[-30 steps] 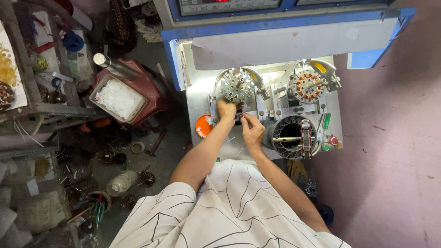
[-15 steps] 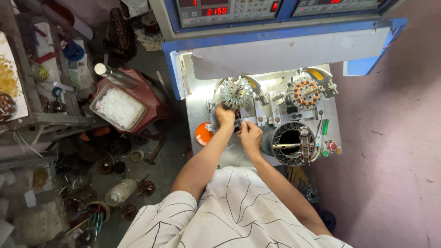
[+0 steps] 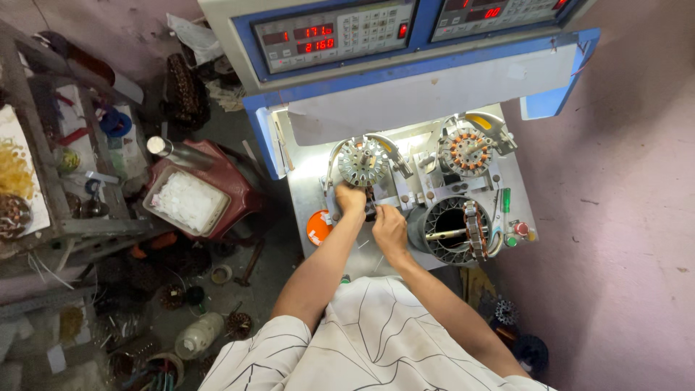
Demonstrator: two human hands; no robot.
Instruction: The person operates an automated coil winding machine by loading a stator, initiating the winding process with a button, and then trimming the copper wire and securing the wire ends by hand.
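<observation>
The left hand (image 3: 350,198) sits just below the round, toothed metal stator (image 3: 362,161) on the machine bench (image 3: 311,195), fingers curled at its near edge. The right hand (image 3: 389,229) lies nearer and to the right, fingers apparently pinching something small; the view is too coarse to tell what.

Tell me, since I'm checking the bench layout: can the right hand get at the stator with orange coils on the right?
Probably yes: the right hand is low at the plate's centre, and nothing visible blocks the way to the orange-coiled stator.
</observation>
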